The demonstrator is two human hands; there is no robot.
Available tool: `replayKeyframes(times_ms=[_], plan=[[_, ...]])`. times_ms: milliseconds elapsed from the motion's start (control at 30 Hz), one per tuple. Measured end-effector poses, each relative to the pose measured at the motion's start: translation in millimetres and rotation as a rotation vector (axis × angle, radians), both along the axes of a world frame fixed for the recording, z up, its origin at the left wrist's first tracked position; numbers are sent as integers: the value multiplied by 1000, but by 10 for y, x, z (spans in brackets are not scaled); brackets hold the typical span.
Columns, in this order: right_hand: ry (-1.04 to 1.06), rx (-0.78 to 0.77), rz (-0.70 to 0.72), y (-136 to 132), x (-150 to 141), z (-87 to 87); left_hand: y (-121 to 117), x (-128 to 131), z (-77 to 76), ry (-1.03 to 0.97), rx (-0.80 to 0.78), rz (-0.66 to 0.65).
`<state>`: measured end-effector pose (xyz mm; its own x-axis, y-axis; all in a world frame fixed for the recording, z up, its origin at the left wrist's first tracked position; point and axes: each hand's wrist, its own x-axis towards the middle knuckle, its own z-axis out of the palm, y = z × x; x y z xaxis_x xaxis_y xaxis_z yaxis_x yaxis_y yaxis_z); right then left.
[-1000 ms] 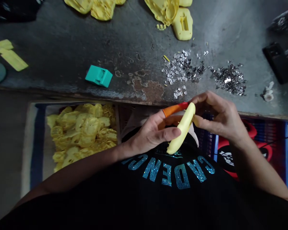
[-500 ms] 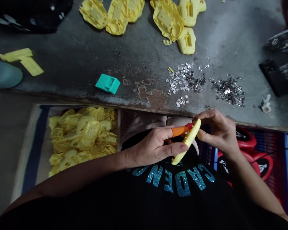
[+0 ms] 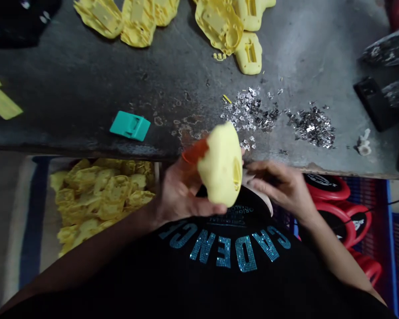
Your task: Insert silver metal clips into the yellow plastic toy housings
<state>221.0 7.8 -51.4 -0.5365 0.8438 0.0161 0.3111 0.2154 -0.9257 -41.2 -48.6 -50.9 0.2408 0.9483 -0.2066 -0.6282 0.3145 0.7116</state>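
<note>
My left hand (image 3: 177, 192) grips a rounded yellow plastic shell (image 3: 221, 165), now turned so its smooth outer face looks up at me. An orange-and-red tool (image 3: 194, 152) sticks out of the same hand behind the shell. My right hand (image 3: 281, 186) lies just right of the shell, fingers stretched toward its edge and apart, nothing visible in them. Both hands hover over my lap at the front edge of the dark worktable (image 3: 86, 102).
Two heaps of small shiny metal bits (image 3: 249, 110) (image 3: 310, 126) lie on the table ahead. Yellow shell parts (image 3: 226, 26) line the far edge. A teal block (image 3: 130, 126) sits left. A bin of yellow shells (image 3: 99, 195) stands below left, red discs (image 3: 332, 188) below right.
The left hand has turned the yellow shell from edge-on to face-up and raised it toward the table edge. The right hand has let go of it and dropped slightly to its right.
</note>
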Motion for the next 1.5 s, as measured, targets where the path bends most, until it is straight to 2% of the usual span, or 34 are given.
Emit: replayKeyframes(times_ms=[67, 133, 200, 333, 433, 533, 633, 700, 767, 800, 967, 1233, 1500], plan=[[-364, 410, -124, 208, 88, 87, 39, 20, 13, 47, 94, 100], [-631, 656, -127, 384, 112, 103, 71, 40, 18, 79, 97, 151], [-774, 767, -56, 487, 73, 80, 79, 50, 10, 69, 28, 145], [-871, 854, 32, 534, -55, 62, 36, 36, -35, -1, -77, 114], [-903, 870, 71, 574, -87, 88, 1, 33, -104, -75, -114, 87], [-794, 787, -13, 612, -62, 143, -20, 51, -185, -154, -154, 8], [-390, 516, -73, 534, -22, 260, -28, 83, -230, -214, -178, -116], [-131, 284, -29, 421, -7, 359, -27, 114, -227, -240, -171, -204], [-19, 140, 32, 315, -5, 442, -23, 151, -208, -255, -149, -258], [-7, 117, 56, 277, -6, 472, -22, 171, -197, -259, -134, -273], [-27, 214, 110, 237, 16, 532, -32, 251, -163, -243, -86, -323], [-122, 408, 144, 172, 105, 568, -81, 320, -148, -212, -114, -347], [-271, 566, 155, 85, 144, 585, -109, 399, -82, -132, -128, -295]])
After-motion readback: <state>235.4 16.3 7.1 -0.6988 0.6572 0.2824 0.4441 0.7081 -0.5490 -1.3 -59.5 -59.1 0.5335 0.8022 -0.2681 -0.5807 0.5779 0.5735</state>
